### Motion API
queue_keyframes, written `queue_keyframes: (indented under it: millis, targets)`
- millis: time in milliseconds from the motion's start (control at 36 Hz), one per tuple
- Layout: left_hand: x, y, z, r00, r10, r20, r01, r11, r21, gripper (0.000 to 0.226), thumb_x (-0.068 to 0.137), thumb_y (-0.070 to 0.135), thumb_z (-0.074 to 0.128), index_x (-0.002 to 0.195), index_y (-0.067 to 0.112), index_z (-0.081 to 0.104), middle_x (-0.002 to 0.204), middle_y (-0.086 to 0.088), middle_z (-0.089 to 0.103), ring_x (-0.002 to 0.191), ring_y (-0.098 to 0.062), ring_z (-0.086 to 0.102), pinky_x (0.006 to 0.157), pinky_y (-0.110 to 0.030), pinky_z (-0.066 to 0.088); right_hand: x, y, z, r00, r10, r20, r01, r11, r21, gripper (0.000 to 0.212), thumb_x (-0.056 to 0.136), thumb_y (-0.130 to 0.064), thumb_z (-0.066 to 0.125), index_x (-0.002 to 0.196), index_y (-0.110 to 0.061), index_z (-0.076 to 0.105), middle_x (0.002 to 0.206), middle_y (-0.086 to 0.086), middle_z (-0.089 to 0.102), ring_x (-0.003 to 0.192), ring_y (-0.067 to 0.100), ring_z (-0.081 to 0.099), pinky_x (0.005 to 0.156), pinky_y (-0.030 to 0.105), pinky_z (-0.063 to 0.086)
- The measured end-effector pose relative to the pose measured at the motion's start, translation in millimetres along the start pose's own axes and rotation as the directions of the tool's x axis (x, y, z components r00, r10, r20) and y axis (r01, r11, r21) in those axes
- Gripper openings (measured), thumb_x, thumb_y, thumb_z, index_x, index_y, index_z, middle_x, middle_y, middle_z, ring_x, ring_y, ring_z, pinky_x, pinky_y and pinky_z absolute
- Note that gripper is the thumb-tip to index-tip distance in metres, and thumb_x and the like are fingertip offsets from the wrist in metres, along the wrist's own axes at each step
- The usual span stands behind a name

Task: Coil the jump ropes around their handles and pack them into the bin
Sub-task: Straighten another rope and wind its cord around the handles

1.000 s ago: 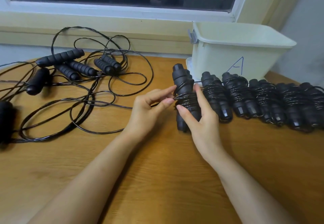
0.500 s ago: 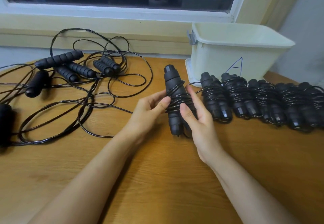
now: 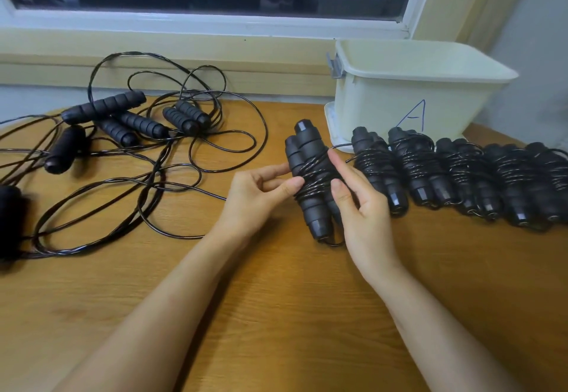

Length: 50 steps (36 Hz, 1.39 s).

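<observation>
A coiled jump rope bundle (image 3: 310, 158), two black handles wrapped in black cord, is held upright between my hands above the wooden table (image 3: 276, 315). My left hand (image 3: 261, 195) pinches the cord at the bundle's left side. My right hand (image 3: 359, 207) grips the bundle from the right, thumb across the coils. A row of several coiled bundles (image 3: 461, 173) lies on the table to the right. The cream bin (image 3: 408, 87), marked with a blue "A", stands behind that row.
Uncoiled jump ropes (image 3: 132, 121) with black foam handles sprawl in loops over the left half of the table. Another dark handle (image 3: 9, 216) lies at the far left edge. A window sill and wall run behind the table.
The bundle was lifted from beside the row and shifted left toward me, then turned slightly. Both hands stayed on it, working the cord around the coils.
</observation>
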<state>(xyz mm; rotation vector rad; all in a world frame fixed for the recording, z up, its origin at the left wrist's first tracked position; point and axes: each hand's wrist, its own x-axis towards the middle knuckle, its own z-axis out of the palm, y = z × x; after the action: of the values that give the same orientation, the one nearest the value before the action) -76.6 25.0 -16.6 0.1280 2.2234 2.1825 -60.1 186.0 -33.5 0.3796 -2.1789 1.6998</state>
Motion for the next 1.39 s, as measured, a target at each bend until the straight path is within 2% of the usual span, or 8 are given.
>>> queue_keyframes:
  millis: [278, 417, 556, 667, 944, 1083, 1250, 1389]
  targets:
    - [-4.4, 4.0, 5.6, 0.995, -0.039, -0.089, 0.032, 0.997, -0.070, 0.054, 0.072, 0.025, 0.076, 0.123, 0.011, 0.063, 0.093, -0.003, 0.077, 0.089, -0.014, 0.073, 0.096, -0.033, 0.052, 1.6, 4.7, -0.3, 0.987, -0.126, -0.097, 0.098, 0.962, -0.253, 0.040, 0.099, -0.022, 0.048, 0.139, -0.026, 0.052, 0.131, -0.011, 0.057, 0.123, -0.001, 0.049, 0.101, 0.008, 0.036]
    - [-2.8, 1.8, 6.3, 0.988, -0.016, -0.156, 0.012, 1.000, -0.028, 0.046, 0.073, 0.022, 0.081, 0.117, 0.015, 0.066, 0.085, 0.002, 0.077, 0.079, -0.006, 0.072, 0.071, -0.018, 0.051, 0.6, 6.4, 0.4, 0.985, -0.140, -0.096, 0.099, 0.933, -0.346, 0.041, 0.097, -0.020, 0.048, 0.138, -0.021, 0.055, 0.130, -0.013, 0.057, 0.124, 0.008, 0.053, 0.104, 0.006, 0.032]
    - [-2.3, -1.7, 6.2, 0.988, 0.024, -0.155, -0.014, 0.998, 0.066, 0.057, 0.064, 0.036, 0.080, 0.115, 0.016, 0.067, 0.084, 0.002, 0.077, 0.082, -0.011, 0.073, 0.073, -0.028, 0.054, -4.8, 1.3, 5.9, 0.994, -0.097, 0.040, 0.104, 0.856, -0.507, 0.058, 0.098, -0.036, 0.043, 0.153, -0.016, 0.033, 0.150, 0.000, 0.045, 0.134, 0.009, 0.036, 0.101, -0.002, 0.016]
    - [-2.7, -4.3, 6.6, 0.992, 0.021, -0.121, -0.011, 0.996, 0.083, 0.054, 0.063, 0.035, 0.078, 0.113, 0.020, 0.066, 0.087, -0.001, 0.077, 0.086, -0.020, 0.074, 0.084, -0.046, 0.059, -7.0, 2.1, 9.2, 0.994, -0.097, 0.059, 0.113, 0.780, -0.615, 0.079, 0.090, -0.053, 0.046, 0.156, -0.014, 0.025, 0.151, 0.007, 0.041, 0.135, 0.019, 0.034, 0.105, 0.024, 0.028]
    - [-3.1, -10.8, 11.8, 0.997, 0.030, -0.065, -0.026, 0.998, 0.053, 0.055, 0.063, 0.032, 0.080, 0.115, 0.018, 0.068, 0.095, -0.007, 0.077, 0.093, -0.022, 0.073, 0.089, -0.053, 0.056, -5.6, 2.8, 7.1, 0.995, -0.096, 0.011, 0.065, 0.582, -0.811, 0.113, 0.066, -0.048, 0.085, 0.153, -0.005, 0.026, 0.139, 0.016, 0.049, 0.117, 0.027, 0.042, 0.090, 0.040, 0.051]
    - [-3.6, -12.8, 11.4, 0.996, 0.087, -0.020, -0.085, 0.992, 0.095, 0.068, 0.068, 0.030, 0.079, 0.129, 0.005, 0.062, 0.098, -0.005, 0.077, 0.094, -0.018, 0.073, 0.089, -0.047, 0.057, -6.6, 4.1, 9.6, 0.995, -0.089, -0.034, 0.026, 0.590, -0.807, 0.114, 0.063, -0.035, 0.091, 0.151, -0.002, 0.027, 0.138, 0.017, 0.050, 0.118, 0.032, 0.046, 0.095, 0.043, 0.049]
    - [-2.5, -11.7, 9.2, 0.987, 0.159, 0.009, -0.159, 0.978, 0.137, 0.058, 0.079, 0.013, 0.076, 0.133, 0.005, 0.057, 0.102, 0.007, 0.074, 0.099, -0.001, 0.069, 0.088, -0.014, 0.050, -2.7, 4.2, 2.8, 0.992, -0.118, -0.042, 0.048, 0.668, -0.743, 0.102, 0.073, -0.022, 0.086, 0.154, -0.004, 0.026, 0.148, 0.015, 0.038, 0.133, 0.031, 0.042, 0.101, 0.029, 0.039]
    - [0.1, -11.5, 6.5, 0.977, 0.214, -0.023, -0.209, 0.969, 0.129, 0.052, 0.079, 0.021, 0.074, 0.128, 0.018, 0.059, 0.101, -0.001, 0.076, 0.103, -0.008, 0.069, 0.101, -0.029, 0.050, 0.3, 2.6, 1.7, 0.993, -0.107, -0.057, 0.047, 0.773, -0.633, 0.098, 0.076, -0.029, 0.085, 0.154, -0.008, 0.028, 0.149, 0.011, 0.045, 0.136, 0.027, 0.043, 0.107, 0.028, 0.035]
